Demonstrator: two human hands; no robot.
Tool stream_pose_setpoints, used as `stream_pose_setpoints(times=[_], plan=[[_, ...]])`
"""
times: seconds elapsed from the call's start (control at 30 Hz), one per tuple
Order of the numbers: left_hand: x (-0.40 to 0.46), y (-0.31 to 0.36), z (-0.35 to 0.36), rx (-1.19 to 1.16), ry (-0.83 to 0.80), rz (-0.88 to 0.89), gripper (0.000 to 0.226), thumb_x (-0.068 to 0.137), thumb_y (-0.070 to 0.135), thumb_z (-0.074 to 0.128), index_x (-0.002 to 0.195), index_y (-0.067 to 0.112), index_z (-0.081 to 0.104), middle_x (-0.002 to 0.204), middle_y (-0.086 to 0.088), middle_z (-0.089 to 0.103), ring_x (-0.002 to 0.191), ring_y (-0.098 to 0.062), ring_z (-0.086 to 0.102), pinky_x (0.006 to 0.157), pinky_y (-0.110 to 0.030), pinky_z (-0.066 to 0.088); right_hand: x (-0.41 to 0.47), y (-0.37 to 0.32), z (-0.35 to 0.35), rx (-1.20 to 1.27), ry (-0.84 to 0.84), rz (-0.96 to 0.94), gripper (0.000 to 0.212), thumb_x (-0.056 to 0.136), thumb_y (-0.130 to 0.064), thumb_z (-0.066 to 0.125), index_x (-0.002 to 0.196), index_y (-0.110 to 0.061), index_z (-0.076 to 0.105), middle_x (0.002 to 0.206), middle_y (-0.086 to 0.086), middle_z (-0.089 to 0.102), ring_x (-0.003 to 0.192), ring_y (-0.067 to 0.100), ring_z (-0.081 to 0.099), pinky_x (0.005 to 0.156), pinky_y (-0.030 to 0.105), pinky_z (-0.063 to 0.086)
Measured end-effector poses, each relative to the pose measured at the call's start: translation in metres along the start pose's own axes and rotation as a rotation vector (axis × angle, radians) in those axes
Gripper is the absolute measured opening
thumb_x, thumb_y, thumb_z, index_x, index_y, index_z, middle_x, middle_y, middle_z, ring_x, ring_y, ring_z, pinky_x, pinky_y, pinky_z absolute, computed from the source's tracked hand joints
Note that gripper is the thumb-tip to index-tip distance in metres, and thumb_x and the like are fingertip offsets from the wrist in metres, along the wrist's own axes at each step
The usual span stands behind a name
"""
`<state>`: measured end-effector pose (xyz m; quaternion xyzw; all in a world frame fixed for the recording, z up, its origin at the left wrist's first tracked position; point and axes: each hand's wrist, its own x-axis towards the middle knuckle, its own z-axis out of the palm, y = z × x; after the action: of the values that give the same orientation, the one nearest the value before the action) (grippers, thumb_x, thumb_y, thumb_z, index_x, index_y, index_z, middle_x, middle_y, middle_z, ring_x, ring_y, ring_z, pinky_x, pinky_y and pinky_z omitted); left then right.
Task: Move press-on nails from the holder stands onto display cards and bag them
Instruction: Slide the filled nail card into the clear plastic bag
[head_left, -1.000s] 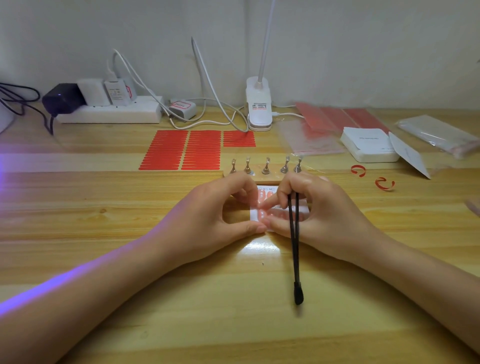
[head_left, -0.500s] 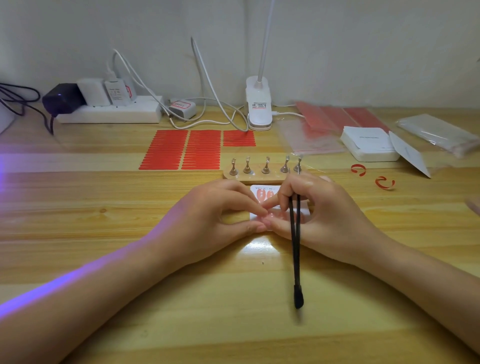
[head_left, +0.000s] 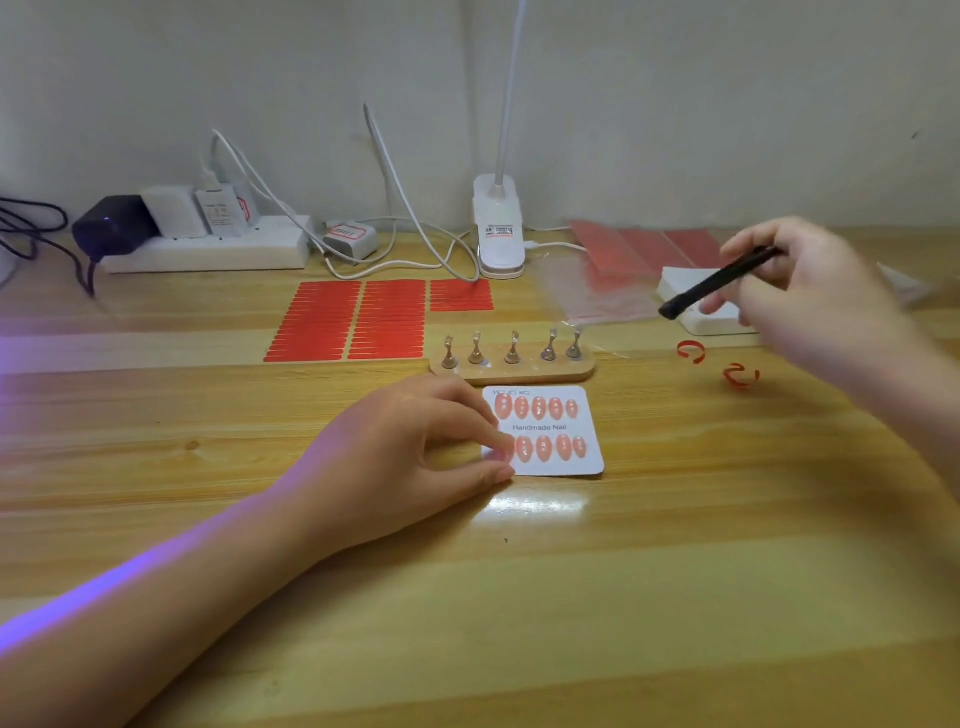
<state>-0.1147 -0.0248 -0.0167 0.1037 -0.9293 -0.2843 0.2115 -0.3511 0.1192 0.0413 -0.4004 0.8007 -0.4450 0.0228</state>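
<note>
Head view: the filled display card (head_left: 545, 431) is pinned near the emptied holder stand (head_left: 511, 364) by left hand (head_left: 410, 452) fingertips, black tweezers (head_left: 719, 283) are gripped in the blurred right hand (head_left: 810, 291), apparently reaching far right, so bagging is judged next.

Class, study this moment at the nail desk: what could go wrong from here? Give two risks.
1. The left hand has fingertips on the display card edge, over a nail; dragging might loosen one.
2. The right hand swings black tweezers above the clear bags; the tips could snag one.
</note>
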Motion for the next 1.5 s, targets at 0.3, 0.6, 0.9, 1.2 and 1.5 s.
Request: stream_pose_setpoints(times=[0.3, 0.6, 0.9, 1.2, 1.5], plan=[[-0.001, 0.002, 0.000, 0.010, 0.062, 0.012, 0.030, 0.071, 0.047, 0.068, 0.093, 0.026, 0.069, 0.086, 0.016, 0.066, 0.082, -0.002, 0.062, 0.071, -0.036, 0.053, -0.003, 0.031, 0.004, -0.496, -0.197, -0.038, 0.019, 0.088, -0.022, 0.059, 0.077, -0.030, 0.046, 0.069, -0.013, 0.054, 0.060, 0.009, 0.051, 0.051, 0.028, 0.034], [0.001, 0.004, -0.001, 0.106, 0.012, 0.081, 0.032, 0.077, 0.051, 0.056, 0.087, 0.028, 0.075, 0.088, 0.019, 0.067, 0.082, 0.000, 0.062, 0.066, -0.031, 0.053, -0.005, 0.035, 0.004, -0.471, -0.224, 0.048, 0.008, 0.084, -0.032, 0.052, 0.078, -0.028, 0.047, 0.064, -0.006, 0.055, 0.061, 0.010, 0.050, 0.052, 0.030, 0.034], [0.000, 0.003, 0.001, 0.075, 0.029, 0.059, 0.029, 0.075, 0.051, 0.057, 0.089, 0.029, 0.070, 0.086, 0.020, 0.063, 0.083, 0.001, 0.059, 0.069, -0.032, 0.051, -0.005, 0.034, -0.005, -0.589, -0.393, 0.086, 0.013, 0.087, -0.021, 0.051, 0.084, -0.034, 0.052, 0.058, -0.012, 0.044, 0.059, 0.004, 0.043, 0.052, 0.028, 0.030], [-0.001, 0.000, 0.003, 0.094, 0.049, 0.028, 0.047, 0.070, 0.061, 0.052, 0.114, 0.049, 0.042, 0.108, 0.031, 0.053, 0.095, 0.010, 0.054, 0.079, -0.019, 0.044, 0.019, 0.031, -0.018, -0.480, -0.335, -0.068, 0.020, 0.088, -0.020, 0.053, 0.085, -0.038, 0.060, 0.066, -0.012, 0.055, 0.056, 0.000, 0.050, 0.051, 0.019, 0.034], [-0.003, -0.002, 0.003, 0.078, 0.059, 0.037, 0.037, 0.076, 0.058, 0.050, 0.109, 0.043, 0.054, 0.093, 0.027, 0.059, 0.093, 0.010, 0.055, 0.077, -0.008, 0.041, 0.040, 0.022, 0.025, -0.716, -0.396, -0.433, 0.026, 0.094, -0.025, 0.047, 0.109, -0.027, 0.069, 0.107, -0.009, 0.062, 0.103, 0.013, 0.054, 0.078, 0.027, 0.040]])
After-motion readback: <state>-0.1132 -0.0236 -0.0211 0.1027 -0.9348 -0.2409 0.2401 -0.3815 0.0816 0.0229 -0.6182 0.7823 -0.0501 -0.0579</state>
